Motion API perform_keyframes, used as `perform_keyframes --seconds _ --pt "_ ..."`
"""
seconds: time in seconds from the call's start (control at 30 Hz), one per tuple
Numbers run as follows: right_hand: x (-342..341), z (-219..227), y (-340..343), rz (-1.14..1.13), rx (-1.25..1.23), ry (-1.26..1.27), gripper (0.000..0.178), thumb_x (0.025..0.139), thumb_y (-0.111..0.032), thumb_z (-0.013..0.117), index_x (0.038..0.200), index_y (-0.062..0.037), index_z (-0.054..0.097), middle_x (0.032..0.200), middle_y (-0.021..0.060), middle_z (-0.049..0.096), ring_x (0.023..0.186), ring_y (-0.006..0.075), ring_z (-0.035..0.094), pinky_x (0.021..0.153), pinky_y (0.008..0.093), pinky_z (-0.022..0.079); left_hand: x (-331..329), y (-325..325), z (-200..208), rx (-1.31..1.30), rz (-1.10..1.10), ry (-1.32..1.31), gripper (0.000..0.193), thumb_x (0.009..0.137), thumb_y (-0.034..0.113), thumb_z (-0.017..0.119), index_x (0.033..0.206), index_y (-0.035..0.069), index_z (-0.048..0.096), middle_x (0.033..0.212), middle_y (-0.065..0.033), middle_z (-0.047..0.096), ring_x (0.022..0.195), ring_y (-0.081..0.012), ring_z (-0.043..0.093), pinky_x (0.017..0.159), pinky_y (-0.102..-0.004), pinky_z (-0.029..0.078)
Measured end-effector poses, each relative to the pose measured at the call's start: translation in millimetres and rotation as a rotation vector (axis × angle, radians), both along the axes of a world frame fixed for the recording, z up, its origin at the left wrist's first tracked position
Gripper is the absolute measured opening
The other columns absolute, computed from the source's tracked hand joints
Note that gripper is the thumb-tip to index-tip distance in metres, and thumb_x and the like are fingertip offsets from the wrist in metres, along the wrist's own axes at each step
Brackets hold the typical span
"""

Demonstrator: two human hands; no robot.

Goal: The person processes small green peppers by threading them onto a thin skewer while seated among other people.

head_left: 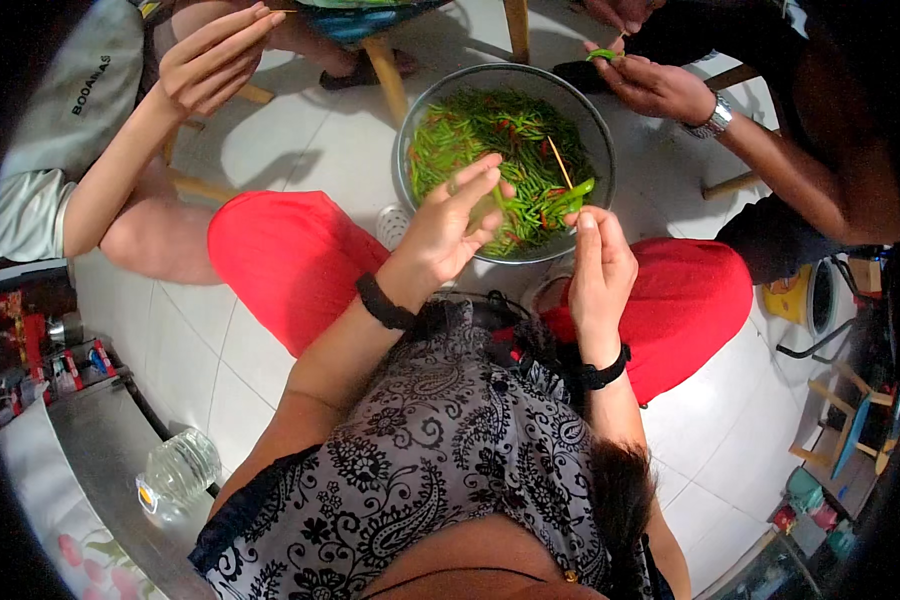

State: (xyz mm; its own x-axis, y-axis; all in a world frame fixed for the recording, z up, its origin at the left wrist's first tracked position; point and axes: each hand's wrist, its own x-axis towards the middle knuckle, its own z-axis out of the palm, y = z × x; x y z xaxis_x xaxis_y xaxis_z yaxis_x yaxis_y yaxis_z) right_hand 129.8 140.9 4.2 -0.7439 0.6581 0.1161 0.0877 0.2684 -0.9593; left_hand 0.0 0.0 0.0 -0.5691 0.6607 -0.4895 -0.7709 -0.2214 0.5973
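A large metal bowl (604, 150) stands on the floor between my knees, heaped with thin green chili peppers (530, 125) and a few red ones. Over its near right rim, my right hand (602, 262) pinches with thumb and forefinger. At those fingertips are a bigger green chili pepper (576, 192) and a thin wooden stick (558, 160) that slants up and away. My left hand (450, 225) hovers above the bowl's near left part, fingers stretched and apart. Some green shows blurred behind its fingers; whether it touches a pepper is unclear.
At far left, another person's hand (210, 65) holds a thin stick. A second person's hand (655, 88) with a wristwatch holds a green pepper at far right. Wooden stool legs (385, 78) stand behind the bowl. A water jug (180, 465) and yellow bucket (788, 297) flank me.
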Motion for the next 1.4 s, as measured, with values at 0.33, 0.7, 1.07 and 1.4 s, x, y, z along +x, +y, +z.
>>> perform_keyframes --seconds 0.33,0.7,1.07,1.4 --pt "-4 13 -9 0.145 0.233 0.036 0.017 0.100 -0.015 0.054 0.093 -0.0036 0.064 0.064 0.0060 0.060 0.055 0.0133 0.057 0.053 0.0288 0.045 -11 -1 -7 0.014 0.065 -0.089 0.024 0.092 0.036 0.070 0.104 0.016 0.064 0.089 0.0063 0.058 0.062 -0.0033 0.043 0.048 -0.0163 0.029" --pt "-3 16 -10 0.137 0.288 -0.021 0.016 0.100 -0.014 0.053 0.093 -0.0037 0.063 0.066 0.0101 0.062 0.055 0.0198 0.061 0.054 0.0325 0.047 -13 0 -6 0.097 0.156 -0.145 0.024 0.091 0.026 0.072 0.109 0.012 0.064 0.097 0.0027 0.062 0.063 -0.0040 0.044 0.050 -0.0156 0.032" --pt "-2 14 -9 0.124 0.300 -0.118 0.018 0.100 -0.016 0.052 0.093 -0.0041 0.063 0.071 0.0116 0.065 0.058 0.0255 0.064 0.056 0.0351 0.048 -1 1 13 -0.009 0.127 0.076 0.038 0.092 0.021 0.069 0.125 0.007 0.058 0.107 -0.0023 0.067 0.062 -0.0055 0.046 0.050 -0.0153 0.035" --pt "-1 12 -9 0.116 0.262 -0.078 0.019 0.100 -0.018 0.053 0.093 -0.0042 0.064 0.070 0.0117 0.064 0.058 0.0244 0.064 0.056 0.0351 0.048 0 2 15 -0.036 0.145 0.106 0.033 0.092 0.023 0.070 0.119 0.006 0.062 0.099 -0.0016 0.067 0.060 -0.0041 0.046 0.050 -0.0145 0.035"
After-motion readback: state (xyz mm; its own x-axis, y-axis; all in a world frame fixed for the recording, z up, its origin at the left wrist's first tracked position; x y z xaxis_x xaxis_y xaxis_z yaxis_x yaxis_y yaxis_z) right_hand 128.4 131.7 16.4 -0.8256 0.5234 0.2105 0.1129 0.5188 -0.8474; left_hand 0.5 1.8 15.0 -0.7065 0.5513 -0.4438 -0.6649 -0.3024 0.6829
